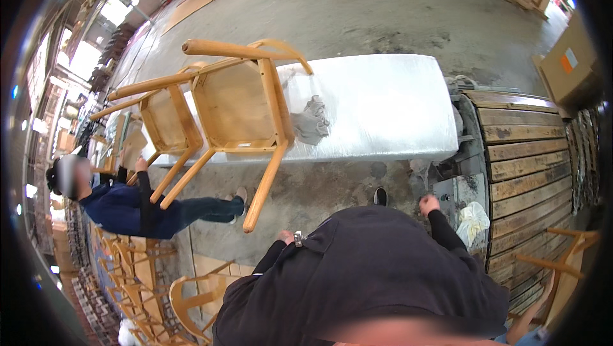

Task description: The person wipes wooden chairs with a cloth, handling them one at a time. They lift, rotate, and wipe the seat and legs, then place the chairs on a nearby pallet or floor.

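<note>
My left hand (285, 237) hangs low by my side, a watch (298, 238) at its wrist; its fingers are too hidden to read. Over by the grey metal machine end (454, 196), my right hand (430, 204) has its fingers curled closed, and whatever they hold, if anything, is hidden. In front of me stretches a long bench (383, 103) wrapped in clear plastic film. A wooden chair (235, 103) lies tipped on it, underside and legs toward me, with a second wooden chair (167, 119) to its left. A crumpled grey cloth (311, 121) rests beside the nearer chair.
At the left a person (128, 208) in dark blue stands by the second chair. More wooden chairs (137, 276) crowd the lower left. A slatted wooden conveyor (527, 161) runs along the right, with a pale crumpled bag (472, 223) beside it. A cardboard box (571, 61) stands beyond.
</note>
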A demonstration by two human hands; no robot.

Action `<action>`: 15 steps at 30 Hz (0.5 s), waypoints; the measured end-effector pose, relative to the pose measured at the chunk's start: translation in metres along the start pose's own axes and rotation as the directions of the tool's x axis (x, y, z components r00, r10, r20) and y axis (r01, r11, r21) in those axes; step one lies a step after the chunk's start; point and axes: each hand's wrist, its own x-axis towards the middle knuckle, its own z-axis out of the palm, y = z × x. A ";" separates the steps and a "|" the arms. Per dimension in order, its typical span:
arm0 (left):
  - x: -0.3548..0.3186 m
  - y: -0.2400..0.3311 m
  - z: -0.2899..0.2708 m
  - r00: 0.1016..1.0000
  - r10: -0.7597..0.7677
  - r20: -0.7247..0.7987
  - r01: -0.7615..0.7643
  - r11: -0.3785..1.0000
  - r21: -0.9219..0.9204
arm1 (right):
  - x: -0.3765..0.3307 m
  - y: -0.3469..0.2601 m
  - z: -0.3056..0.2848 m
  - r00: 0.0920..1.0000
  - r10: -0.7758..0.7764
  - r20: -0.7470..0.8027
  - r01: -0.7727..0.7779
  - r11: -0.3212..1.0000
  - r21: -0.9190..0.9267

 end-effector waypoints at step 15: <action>0.031 0.103 -0.081 0.397 -0.311 -0.864 -0.134 0.911 -0.389 | 0.134 -0.199 -0.093 0.856 -0.453 0.249 0.498 0.593 -0.633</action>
